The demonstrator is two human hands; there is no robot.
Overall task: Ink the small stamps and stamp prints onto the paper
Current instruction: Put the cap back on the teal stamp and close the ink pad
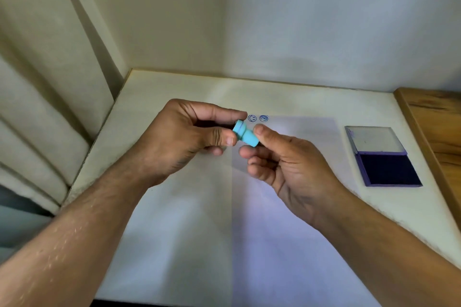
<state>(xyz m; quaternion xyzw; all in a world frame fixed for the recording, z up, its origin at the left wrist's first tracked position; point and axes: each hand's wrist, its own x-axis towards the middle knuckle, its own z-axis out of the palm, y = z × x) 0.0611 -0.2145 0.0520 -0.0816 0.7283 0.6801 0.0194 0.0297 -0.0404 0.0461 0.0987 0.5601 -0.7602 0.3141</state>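
Observation:
A small light-blue stamp (245, 136) is held above the white paper (249, 232), lying on its side between both hands. My left hand (184, 139) pinches its wider end with thumb and forefinger. My right hand (282, 164) grips its narrower end with thumb and fingers. Two round blue smiley prints (258, 118) sit on the paper just beyond the stamp. An open ink pad (389, 169) with a dark blue pad and its clear lid folded back lies to the right of the paper.
The white table (149, 92) meets a wall at the back. A curtain (37, 107) hangs at the left. A wooden edge (434, 127) runs along the right side beyond the ink pad.

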